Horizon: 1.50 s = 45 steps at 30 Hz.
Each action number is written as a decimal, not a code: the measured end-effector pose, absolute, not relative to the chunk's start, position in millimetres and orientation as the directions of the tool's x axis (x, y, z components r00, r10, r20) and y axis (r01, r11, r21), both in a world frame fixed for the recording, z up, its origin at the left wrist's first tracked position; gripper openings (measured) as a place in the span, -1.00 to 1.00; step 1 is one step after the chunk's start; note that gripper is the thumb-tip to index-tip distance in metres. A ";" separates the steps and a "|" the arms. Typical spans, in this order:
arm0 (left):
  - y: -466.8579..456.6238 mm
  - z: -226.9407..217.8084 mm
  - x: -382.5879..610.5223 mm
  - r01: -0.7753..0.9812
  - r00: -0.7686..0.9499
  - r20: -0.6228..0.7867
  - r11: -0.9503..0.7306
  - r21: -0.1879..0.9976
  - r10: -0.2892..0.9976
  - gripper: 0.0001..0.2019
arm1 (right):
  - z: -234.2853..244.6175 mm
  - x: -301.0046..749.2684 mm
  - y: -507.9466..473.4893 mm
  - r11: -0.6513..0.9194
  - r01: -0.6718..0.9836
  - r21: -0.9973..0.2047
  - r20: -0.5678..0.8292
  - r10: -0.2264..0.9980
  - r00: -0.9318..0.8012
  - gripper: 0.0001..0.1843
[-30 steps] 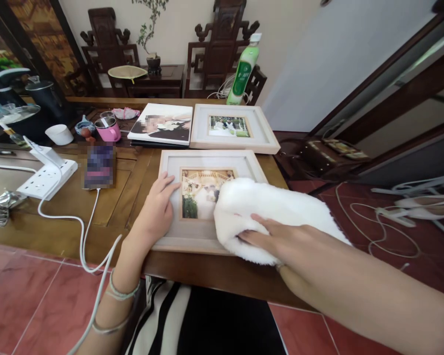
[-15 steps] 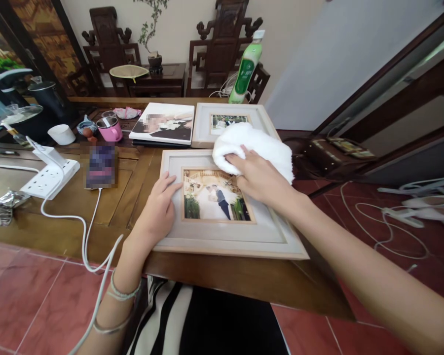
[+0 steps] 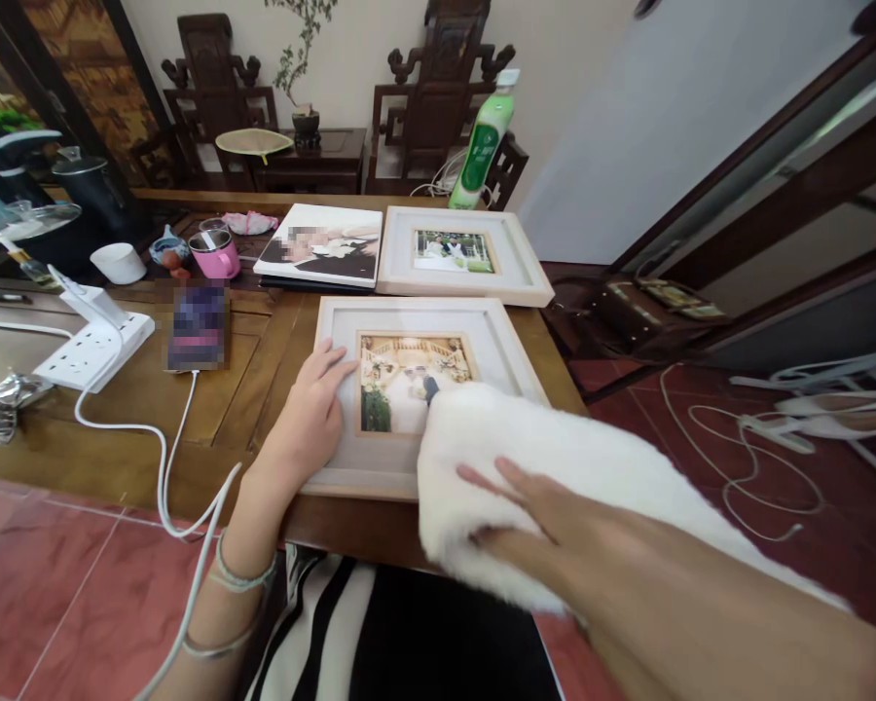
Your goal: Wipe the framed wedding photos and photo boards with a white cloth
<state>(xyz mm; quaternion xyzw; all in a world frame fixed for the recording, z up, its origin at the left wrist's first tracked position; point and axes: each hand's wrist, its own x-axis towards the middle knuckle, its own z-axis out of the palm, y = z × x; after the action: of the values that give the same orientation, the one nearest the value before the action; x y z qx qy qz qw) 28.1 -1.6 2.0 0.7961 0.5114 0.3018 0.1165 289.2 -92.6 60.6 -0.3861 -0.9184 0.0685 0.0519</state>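
Note:
A light wooden picture frame (image 3: 380, 477) with a wedding photo lies flat near the table's front edge. My left hand (image 3: 313, 414) rests on its left side, fingers apart on the border. In my right hand (image 3: 547, 516) is a fluffy white towel (image 3: 555, 428), gripped between thumb and fingers. The towel covers the lower right part of the frame and hangs past the table edge toward me. Whether it presses on the glass there I cannot tell.
Behind lie a second picture frame (image 3: 522, 263) and a white photo album (image 3: 321, 243). A green bottle (image 3: 482, 146) stands at the back. To the left are a phone (image 3: 199, 326) on a cable, a power strip (image 3: 94, 350), a pink mug (image 3: 215, 255) and a white cup (image 3: 118, 263).
My right hand has drawn the towel from the frame's upper right corner down toward me, uncovering the second frame. My left hand has stayed in place.

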 end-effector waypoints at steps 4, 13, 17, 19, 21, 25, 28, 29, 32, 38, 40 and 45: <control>-1.3 3.3 28.7 0.752 0.304 0.345 -0.446 0.486 0.888 -0.50 | 68.5 281.6 -106.0 0.733 0.655 -0.184 0.057 0.673 -0.738 -0.37; -3.2 2.0 29.2 0.744 0.281 0.358 -0.438 0.504 0.890 -0.51 | 46.7 274.6 -11.3 0.624 0.778 -0.080 0.124 0.780 -0.613 -0.33; -3.6 2.4 29.7 0.745 0.285 0.353 -0.438 0.504 0.891 -0.51 | 38.1 270.5 25.1 0.555 0.830 -0.059 0.169 0.825 -0.540 -0.35; -3.2 1.7 29.4 0.742 0.286 0.359 -0.442 0.503 0.888 -0.51 | 37.8 266.6 34.7 0.550 0.833 -0.055 0.173 0.827 -0.535 -0.35; -2.6 0.6 28.7 0.740 0.284 0.365 -0.445 0.504 0.887 -0.51 | 38.5 263.3 38.7 0.555 0.830 -0.055 0.160 0.825 -0.542 -0.35; -1.3 -0.8 27.6 0.744 0.290 0.363 -0.447 0.497 0.886 -0.50 | 44.8 260.2 26.7 0.594 0.802 -0.060 0.066 0.804 -0.591 -0.32; -1.2 0.0 28.0 0.748 0.297 0.360 -0.449 0.488 0.885 -0.50 | 55.7 260.3 0.1 0.640 0.764 -0.089 -0.018 0.765 -0.643 -0.29; -1.3 0.4 28.3 0.749 0.297 0.359 -0.449 0.487 0.885 -0.50 | 60.0 260.7 -10.7 0.659 0.744 -0.108 -0.043 0.745 -0.666 -0.28; -1.5 1.2 29.2 0.752 0.301 0.356 -0.450 0.482 0.885 -0.50 | 72.2 263.7 -40.6 0.712 0.677 -0.187 -0.099 0.672 -0.734 -0.24; -0.3 0.4 29.6 0.749 0.301 0.367 -0.457 0.481 0.880 -0.51 | 80.3 274.3 -58.6 0.725 0.622 -0.295 -0.103 0.623 -0.775 -0.18; -0.3 0.3 29.7 0.745 0.298 0.371 -0.457 0.485 0.879 -0.50 | 79.4 276.2 -55.2 0.699 0.647 -0.305 -0.109 0.649 -0.753 -0.19; -0.6 -0.1 29.5 0.744 0.292 0.381 -0.459 0.486 0.877 -0.49 | 77.1 274.6 -48.2 0.695 0.652 -0.303 -0.118 0.651 -0.750 -0.21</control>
<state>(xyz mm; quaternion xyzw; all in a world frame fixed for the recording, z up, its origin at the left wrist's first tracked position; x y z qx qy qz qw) 29.5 -0.6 -0.1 0.7966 0.5086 0.3084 0.1079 274.6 -48.2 77.1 -0.3538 -0.9207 0.1647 -0.0006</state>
